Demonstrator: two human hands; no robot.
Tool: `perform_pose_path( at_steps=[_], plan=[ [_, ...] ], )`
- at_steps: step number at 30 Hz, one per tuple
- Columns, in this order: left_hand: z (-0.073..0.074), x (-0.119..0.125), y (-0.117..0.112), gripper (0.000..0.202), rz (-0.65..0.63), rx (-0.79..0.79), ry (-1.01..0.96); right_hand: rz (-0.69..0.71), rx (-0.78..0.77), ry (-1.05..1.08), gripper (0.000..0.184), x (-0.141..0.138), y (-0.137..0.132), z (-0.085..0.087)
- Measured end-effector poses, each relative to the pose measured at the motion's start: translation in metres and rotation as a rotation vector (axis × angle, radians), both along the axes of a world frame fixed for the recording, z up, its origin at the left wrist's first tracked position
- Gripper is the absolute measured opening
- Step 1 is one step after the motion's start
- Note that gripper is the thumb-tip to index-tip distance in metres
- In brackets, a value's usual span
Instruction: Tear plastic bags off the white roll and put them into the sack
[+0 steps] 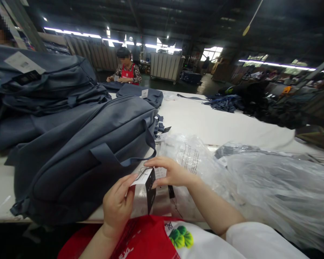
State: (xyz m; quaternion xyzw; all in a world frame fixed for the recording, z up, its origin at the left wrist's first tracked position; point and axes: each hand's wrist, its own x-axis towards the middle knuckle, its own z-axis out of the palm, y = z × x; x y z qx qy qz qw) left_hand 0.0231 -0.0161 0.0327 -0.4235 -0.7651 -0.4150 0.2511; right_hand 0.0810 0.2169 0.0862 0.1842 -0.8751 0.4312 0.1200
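Note:
Between my hands are black-and-white hang tags [150, 190] with a thin dark string at the top. My left hand [118, 203] pinches the white tag's left edge. On the other side, my right hand [169, 172] has its thumb and fingers closed about the tags' right edge. A dark blue bag [78, 162] with a fabric handle lies just left of the tags. Clear plastic bags [190, 154] with printed text lie right behind my right hand. Another dark tag [171, 191] with a string rests below my right wrist.
More dark blue bags [43, 79] are piled at the left. A heap of clear plastic [280, 183] covers the right of the white table [194, 115]. Dark straps [226, 102] lie at the far side. A person in a red apron [127, 72] works across the table.

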Motion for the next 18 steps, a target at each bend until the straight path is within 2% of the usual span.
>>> perform_pose_path(
  at_steps=[2,5,7,8,12,13,15,18],
  plan=[
    [0.001,0.001,0.0,0.033,0.014,-0.001,0.043,-0.081,0.033,0.055,0.053,-0.002,-0.007,-0.004],
    [0.003,0.002,-0.003,0.037,0.071,-0.048,0.229,-0.316,0.11,0.086,0.043,-0.002,-0.019,-0.009],
    [0.003,0.001,-0.004,0.039,0.105,-0.081,0.349,-0.388,0.054,0.004,0.035,0.001,-0.027,-0.01],
    [0.003,0.001,-0.005,0.038,0.116,-0.099,0.393,-0.363,-0.028,-0.059,0.033,0.002,-0.03,-0.011],
    [-0.002,0.0,0.0,0.034,0.146,-0.17,0.488,-0.111,-0.441,-0.272,0.04,0.004,-0.042,-0.018],
    [-0.004,0.0,0.002,0.033,0.147,-0.184,0.493,-0.1,-0.502,-0.288,0.041,0.003,-0.044,-0.022],
    [-0.009,0.0,0.007,0.034,0.136,-0.193,0.478,-0.164,-0.577,-0.283,0.046,0.001,-0.05,-0.033],
    [-0.012,0.003,0.018,0.045,0.096,-0.142,0.409,-0.262,-0.644,-0.258,0.053,0.001,-0.053,-0.049]
  ],
)
